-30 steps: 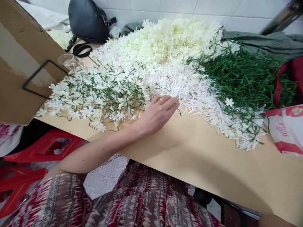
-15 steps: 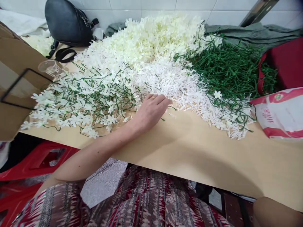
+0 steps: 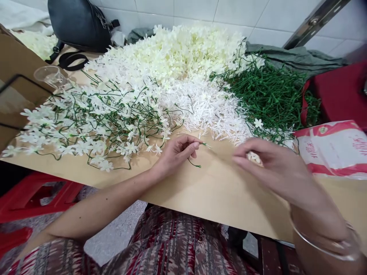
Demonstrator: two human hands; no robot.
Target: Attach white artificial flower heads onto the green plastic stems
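A green stem (image 3: 196, 165) sits over the counter (image 3: 218, 191), pinched between closed fingers of the left hand (image 3: 175, 152), pale strands at one end, no blossom visible. The right hand (image 3: 275, 172) is blurred, fingers curled; I cannot tell whether they grip anything. Many flowered stems (image 3: 109, 118) look finished; piled loose blossoms (image 3: 195, 49), white filaments (image 3: 200, 105) and green stems without blossoms (image 3: 272, 93) apparently remain.

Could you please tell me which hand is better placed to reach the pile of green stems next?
Probably the right hand: it is nearer the pile of green stems, while the left hand pinches a green stem.
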